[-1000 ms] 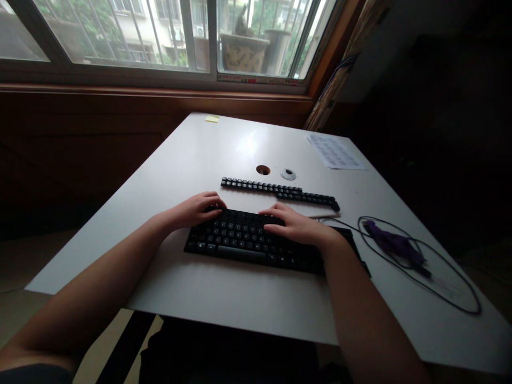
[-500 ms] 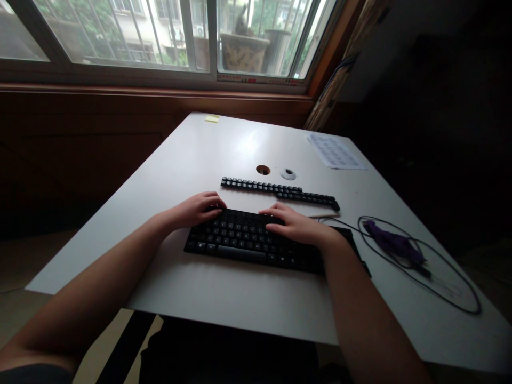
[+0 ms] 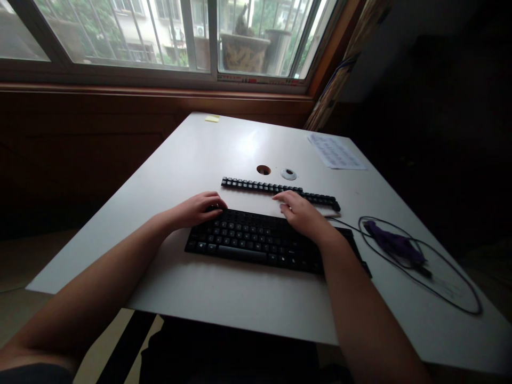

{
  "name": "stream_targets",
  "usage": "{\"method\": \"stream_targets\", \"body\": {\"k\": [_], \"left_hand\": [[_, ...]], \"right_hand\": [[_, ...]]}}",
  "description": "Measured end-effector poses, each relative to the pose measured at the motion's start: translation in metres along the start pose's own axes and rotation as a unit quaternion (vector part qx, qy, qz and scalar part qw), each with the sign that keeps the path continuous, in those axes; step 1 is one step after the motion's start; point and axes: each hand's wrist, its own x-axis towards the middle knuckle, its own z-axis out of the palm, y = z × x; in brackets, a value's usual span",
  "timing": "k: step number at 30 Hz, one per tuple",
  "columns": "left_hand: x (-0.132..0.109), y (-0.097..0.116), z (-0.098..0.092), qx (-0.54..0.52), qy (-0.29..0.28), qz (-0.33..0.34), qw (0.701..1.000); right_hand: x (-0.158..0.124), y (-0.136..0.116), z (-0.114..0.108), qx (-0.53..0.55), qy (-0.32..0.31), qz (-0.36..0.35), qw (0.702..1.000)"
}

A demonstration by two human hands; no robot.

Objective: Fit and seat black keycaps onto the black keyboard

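A black keyboard lies on the white table in front of me, its upper rows darker, without visible pale legends. My left hand grips its far left corner, fingers curled over the back edge and thumb in front. Beyond the keyboard runs a double row of loose black keycaps, stepping down to a second stretch on the right. My right hand is over the keyboard's back edge, fingertips reaching toward the keycaps. Its fingers and thumb are apart, with nothing visible between them.
A black cable loops on the right around a purple cloth-like bundle. Printed sheets lie at the back right, a yellow sticky note at the back left. A round hole and its grey cover are mid-table.
My right hand has moved from the keyboard's upper keys away from me and slightly right, toward the keycap row. My left hand has stayed at the corner.
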Motion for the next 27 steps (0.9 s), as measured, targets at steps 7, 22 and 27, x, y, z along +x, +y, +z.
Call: {"method": "stream_targets", "body": {"k": [7,22,27], "left_hand": [[0.001,-0.002,0.000,-0.004,0.001,0.005,1.000],[0.001,0.000,0.000,-0.014,0.006,0.005,1.000],[0.001,-0.001,0.000,-0.016,0.005,0.004,1.000]], "right_hand": [[-0.001,0.015,0.009,-0.076,0.057,0.042,0.995],[0.002,0.001,-0.002,-0.082,0.036,0.091,0.992],[0.003,0.006,-0.001,-0.094,0.040,0.065,0.993]]}}
